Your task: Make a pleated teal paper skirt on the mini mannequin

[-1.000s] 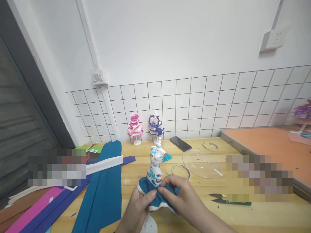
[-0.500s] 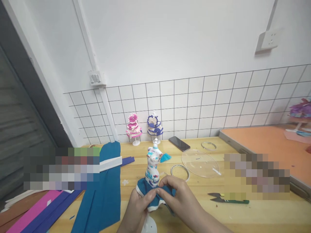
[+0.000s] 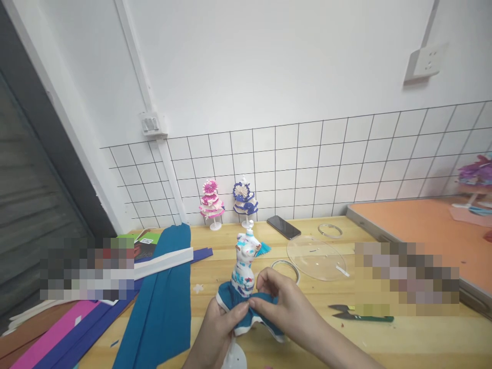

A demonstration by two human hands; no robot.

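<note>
A small white dress form (image 3: 243, 261) with blue and red patches stands upright at the lower centre, its white base (image 3: 235, 356) showing below. Round its waist goes a teal paper skirt (image 3: 246, 324) with a white edge. My left hand (image 3: 219, 328) is closed on the skirt's left side, thumb at the front of the waist. On the right, my right hand (image 3: 280, 302) pinches the skirt near the waist, its fingers bent. Behind the form lies a pleated light-blue fan piece (image 3: 263, 249).
Teal paper (image 3: 165, 307) and coloured strips (image 3: 57, 333) lie left. Two decorated forms, pink (image 3: 211, 205) and purple (image 3: 246, 200), stand at the back. Rightward are a phone (image 3: 284, 227), tape rings (image 3: 330, 231), a clear disc (image 3: 317, 259), green snips (image 3: 361, 314) and an orange board (image 3: 415, 225).
The dress form has shifted slightly right and stands more upright. More of the skirt's right side shows below my right hand, whose fingers have lifted a little.
</note>
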